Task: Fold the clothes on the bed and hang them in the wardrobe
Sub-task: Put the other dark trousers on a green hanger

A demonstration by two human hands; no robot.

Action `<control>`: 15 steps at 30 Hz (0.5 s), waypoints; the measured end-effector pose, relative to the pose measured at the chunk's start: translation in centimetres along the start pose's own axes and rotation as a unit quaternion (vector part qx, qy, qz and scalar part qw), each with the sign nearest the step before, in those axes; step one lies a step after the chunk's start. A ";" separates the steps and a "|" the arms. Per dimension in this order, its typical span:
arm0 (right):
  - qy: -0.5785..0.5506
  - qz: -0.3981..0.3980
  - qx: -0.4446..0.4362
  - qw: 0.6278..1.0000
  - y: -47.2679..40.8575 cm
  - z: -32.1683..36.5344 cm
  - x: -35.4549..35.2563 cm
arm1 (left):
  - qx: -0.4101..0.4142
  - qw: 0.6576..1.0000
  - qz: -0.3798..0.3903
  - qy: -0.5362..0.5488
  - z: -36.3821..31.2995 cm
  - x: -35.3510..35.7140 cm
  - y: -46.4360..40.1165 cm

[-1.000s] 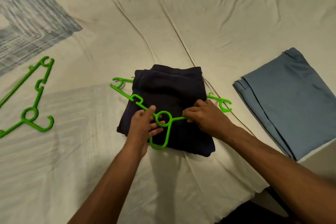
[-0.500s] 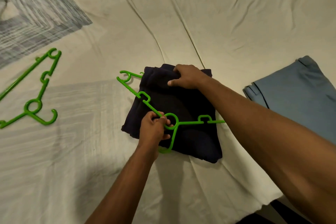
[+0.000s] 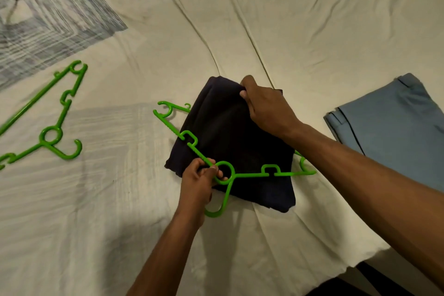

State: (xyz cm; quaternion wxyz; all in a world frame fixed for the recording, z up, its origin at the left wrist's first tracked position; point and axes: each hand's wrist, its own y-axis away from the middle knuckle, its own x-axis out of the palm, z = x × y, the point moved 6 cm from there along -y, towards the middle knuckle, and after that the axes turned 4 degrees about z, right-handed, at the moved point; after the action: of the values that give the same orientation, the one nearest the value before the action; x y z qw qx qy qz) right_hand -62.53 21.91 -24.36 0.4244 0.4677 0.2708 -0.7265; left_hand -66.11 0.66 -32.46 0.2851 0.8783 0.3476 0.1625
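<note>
A folded dark navy garment (image 3: 230, 142) lies on the cream bed sheet (image 3: 300, 31) in the middle of the view. A green plastic hanger (image 3: 249, 174) lies across its near part, its hook pointing toward me. My left hand (image 3: 199, 180) grips the hanger beside its ring. My right hand (image 3: 266, 108) reaches over the garment and pinches its far top edge, lifting the fabric slightly. The hanger's lower bar is hidden under the garment.
A second green hanger (image 3: 51, 122) lies on the sheet at the left. Folded grey-blue trousers (image 3: 394, 127) rest at the right, near the bed's edge. A blue patterned patch (image 3: 43, 19) covers the far left. The bed's near right corner drops off to dark floor.
My right hand left the hanger's right arm, moved to the garment's far edge and now pinches it up. My left hand kept its hold by the ring.
</note>
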 end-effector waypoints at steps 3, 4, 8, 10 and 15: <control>0.040 -0.052 -0.028 0.997 0.0 1.2 -1.8 | -0.001 0.999 0.014 -0.037 1.3 -1.4 1.3; 0.049 -0.071 -0.032 0.996 -0.2 1.2 -2.6 | 0.003 0.999 0.018 -0.042 1.8 -1.9 1.9; 0.104 -0.078 -0.025 0.991 -1.5 0.7 -4.0 | -0.002 0.999 0.022 -0.029 4.1 -3.5 3.7; 0.129 -0.067 -0.016 0.989 -2.2 0.4 -4.0 | -0.012 0.999 0.020 -0.032 5.2 -3.9 4.3; 0.166 -0.070 0.028 0.983 -4.4 -2.0 -4.4 | -0.010 0.999 0.024 -0.030 5.8 -4.1 4.1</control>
State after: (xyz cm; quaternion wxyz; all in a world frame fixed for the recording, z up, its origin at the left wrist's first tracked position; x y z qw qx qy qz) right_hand -64.55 27.21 -21.22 0.3081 0.5738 0.3489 -0.6739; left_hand -64.02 -6.93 -34.85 0.3007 0.8879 0.3160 0.1461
